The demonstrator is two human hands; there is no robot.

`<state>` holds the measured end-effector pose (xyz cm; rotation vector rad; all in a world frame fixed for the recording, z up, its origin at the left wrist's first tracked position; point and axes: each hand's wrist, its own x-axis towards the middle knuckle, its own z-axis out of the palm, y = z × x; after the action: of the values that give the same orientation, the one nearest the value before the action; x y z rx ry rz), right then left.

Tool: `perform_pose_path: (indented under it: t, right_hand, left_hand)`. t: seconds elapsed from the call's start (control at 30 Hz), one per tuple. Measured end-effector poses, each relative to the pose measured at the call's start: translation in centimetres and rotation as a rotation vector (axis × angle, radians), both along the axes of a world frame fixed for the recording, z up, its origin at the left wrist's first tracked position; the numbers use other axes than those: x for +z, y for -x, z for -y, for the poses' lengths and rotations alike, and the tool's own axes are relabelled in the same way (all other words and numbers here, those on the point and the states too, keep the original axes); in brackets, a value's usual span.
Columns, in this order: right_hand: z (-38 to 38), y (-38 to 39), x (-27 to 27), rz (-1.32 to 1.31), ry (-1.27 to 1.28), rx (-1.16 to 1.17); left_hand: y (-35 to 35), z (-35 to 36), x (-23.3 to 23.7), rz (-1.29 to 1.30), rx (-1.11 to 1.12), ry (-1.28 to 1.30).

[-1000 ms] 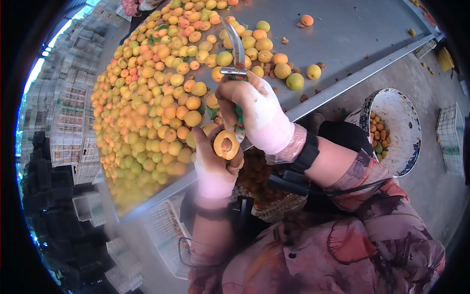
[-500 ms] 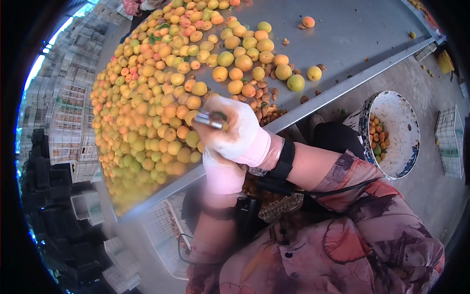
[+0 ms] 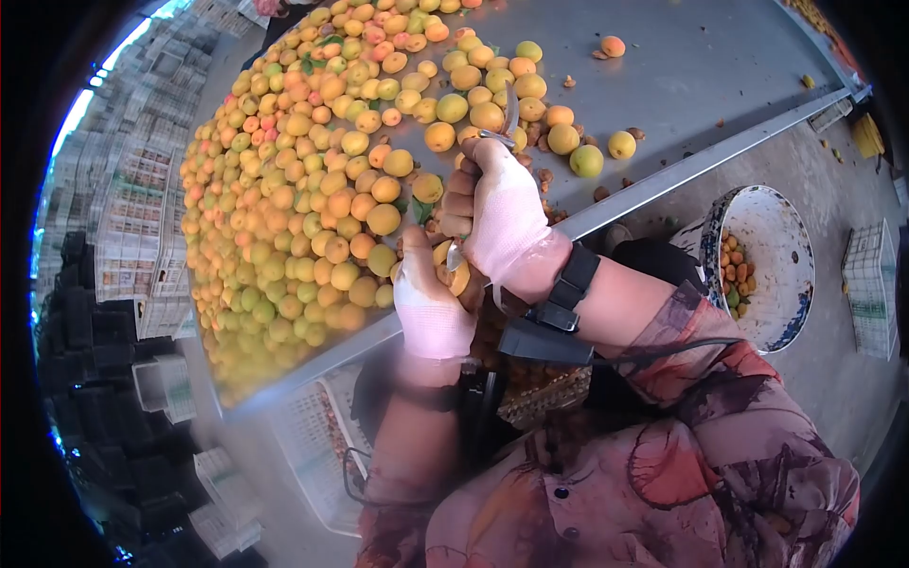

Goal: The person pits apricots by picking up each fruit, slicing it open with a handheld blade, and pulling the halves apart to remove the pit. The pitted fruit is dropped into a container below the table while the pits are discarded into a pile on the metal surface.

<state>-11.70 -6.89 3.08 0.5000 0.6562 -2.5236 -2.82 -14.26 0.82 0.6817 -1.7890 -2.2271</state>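
My right hand, in a stained pale glove, is closed around a knife whose curved metal blade sticks up past the thumb over the fruit. Just below and left, my left hand, also gloved, grips an apricot between thumb and fingers. A small shiny metal piece shows against that apricot, close under the right fist. Both hands are at the near edge of a metal table. A large heap of yellow-orange apricots spreads beside and beyond them.
Brown pits lie behind my right hand. A raised metal rim edges the table. On the floor at right stands a white bucket with fruit pieces inside, near a white crate. A white basket sits below left; stacked crates line the left.
My hands have moved apart from their overlapped position. The right hand has turned and risen, with the blade now pointing up; the apricot in my left hand has come into view.
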Motion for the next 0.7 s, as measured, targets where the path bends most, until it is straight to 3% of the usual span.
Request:
perform_pose_path:
  t: [0.07, 0.17, 0.23, 0.27, 0.33, 0.4, 0.47, 0.5, 0.6, 0.63, 0.67, 0.7]
  right_hand:
    - [0.2, 0.3, 0.0, 0.037, 0.037, -0.013]
    - [0.3, 0.9, 0.4, 0.003, 0.056, -0.036]
    - [-0.3, 0.9, 0.3, -0.243, -0.011, -0.043]
    - [-0.4, 0.7, 0.2, -0.245, -0.004, -0.039]
    - [-0.4, 0.1, 0.1, -0.673, -0.382, 0.045]
    - [-0.5, -0.8, -0.2, -0.757, -0.639, 0.279]
    - [-0.8, -1.8, 0.1, -0.86, -0.946, 0.423]
    - [-0.3, -2.0, -0.7, -0.981, -1.055, 0.379]
    - [-0.2, -2.0, -1.1, -1.004, -1.137, 0.392]
    - [-0.2, -2.1, -1.3, -1.051, -1.121, 0.309]
    - [-0.5, -2.1, -1.4, -1.051, -1.122, 0.305]
    - [-0.8, -2.0, -1.4, -1.035, -1.067, 0.288]
  left_hand:
    - [0.3, 0.2, -0.5, -0.067, 0.025, -0.041]
    - [0.8, 1.3, 0.1, 0.005, 0.028, 0.107]
    - [1.4, 2.2, 0.8, -0.011, 0.098, -0.351]
    - [1.5, 2.4, 0.9, -0.014, 0.101, -0.345]
    - [1.8, 2.7, 1.1, -0.083, 0.157, -0.315]
    - [2.0, 2.2, 1.5, -0.088, 0.26, -0.323]
    - [1.5, 2.0, 1.5, -0.086, 0.191, -0.048]
    - [1.3, 2.6, 0.7, -0.102, 0.102, 0.501]
    - [1.2, 1.1, 1.3, -0.201, 0.127, 0.385]
    - [1.0, 1.2, 1.1, -0.229, 0.132, 0.88]
    - [0.8, 1.4, 1.2, -0.232, 0.131, 0.88]
    - [0.6, 1.6, 1.5, -0.172, 0.09, 0.464]
